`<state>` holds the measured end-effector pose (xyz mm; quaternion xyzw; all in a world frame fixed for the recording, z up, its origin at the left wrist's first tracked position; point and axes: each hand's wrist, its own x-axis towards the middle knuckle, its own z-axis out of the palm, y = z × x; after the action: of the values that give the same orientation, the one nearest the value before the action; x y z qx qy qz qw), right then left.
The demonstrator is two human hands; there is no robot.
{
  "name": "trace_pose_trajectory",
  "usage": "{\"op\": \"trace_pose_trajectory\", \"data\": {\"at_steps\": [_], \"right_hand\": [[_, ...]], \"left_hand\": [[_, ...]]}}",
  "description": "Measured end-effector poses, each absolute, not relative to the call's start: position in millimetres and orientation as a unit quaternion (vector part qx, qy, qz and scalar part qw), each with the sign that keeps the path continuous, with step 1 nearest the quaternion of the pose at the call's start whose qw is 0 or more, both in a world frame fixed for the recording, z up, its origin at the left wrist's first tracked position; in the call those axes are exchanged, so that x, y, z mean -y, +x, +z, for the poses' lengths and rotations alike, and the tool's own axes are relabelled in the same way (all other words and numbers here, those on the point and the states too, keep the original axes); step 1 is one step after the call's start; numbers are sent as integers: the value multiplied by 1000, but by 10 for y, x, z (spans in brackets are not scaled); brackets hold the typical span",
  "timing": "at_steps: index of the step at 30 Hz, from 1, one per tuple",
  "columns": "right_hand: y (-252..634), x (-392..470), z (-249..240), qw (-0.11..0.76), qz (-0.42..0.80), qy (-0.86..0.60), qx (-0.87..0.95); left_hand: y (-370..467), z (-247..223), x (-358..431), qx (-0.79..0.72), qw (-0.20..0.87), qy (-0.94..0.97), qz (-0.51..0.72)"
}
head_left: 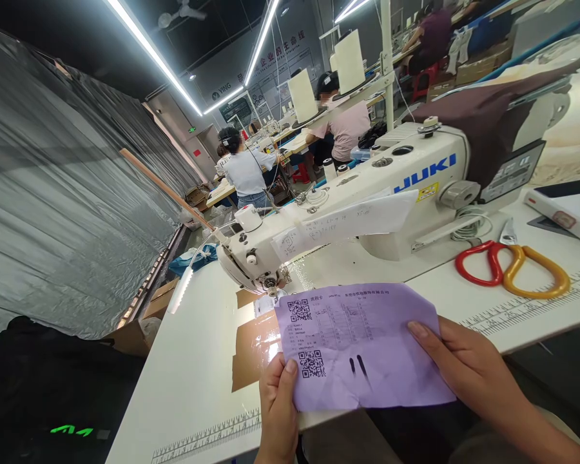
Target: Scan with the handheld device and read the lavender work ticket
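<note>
A creased purple paper card [367,361] with printed columns, two QR codes and two dark pen strokes is held up over the table's front edge. My left hand [279,406] pinches its lower left corner between thumb and fingers. At the right side, my right hand [468,357] grips the sheet with the thumb on top and the fingers behind it. Just beyond the card stands a white JUKI sewing machine [386,174], whose needle area is partly covered by the paper's upper edge.
Scissors [512,269] with red and yellow handles lie right of the machine. Brown tape patches [251,348] and a printed ruler [207,441] mark the white table [183,374]. A handwritten sheet [348,222] hangs on the machine arm. Several people sit at machines behind.
</note>
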<state>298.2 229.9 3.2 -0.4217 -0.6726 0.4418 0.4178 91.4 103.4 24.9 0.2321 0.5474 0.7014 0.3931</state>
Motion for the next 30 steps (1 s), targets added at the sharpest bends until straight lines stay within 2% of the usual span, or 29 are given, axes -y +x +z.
{"op": "trace_pose_trajectory", "data": {"at_steps": [30], "right_hand": [[3003, -2270, -6, 420, 453, -427, 660]], "left_hand": [[846, 172, -1009, -565, 392, 247, 683]]}}
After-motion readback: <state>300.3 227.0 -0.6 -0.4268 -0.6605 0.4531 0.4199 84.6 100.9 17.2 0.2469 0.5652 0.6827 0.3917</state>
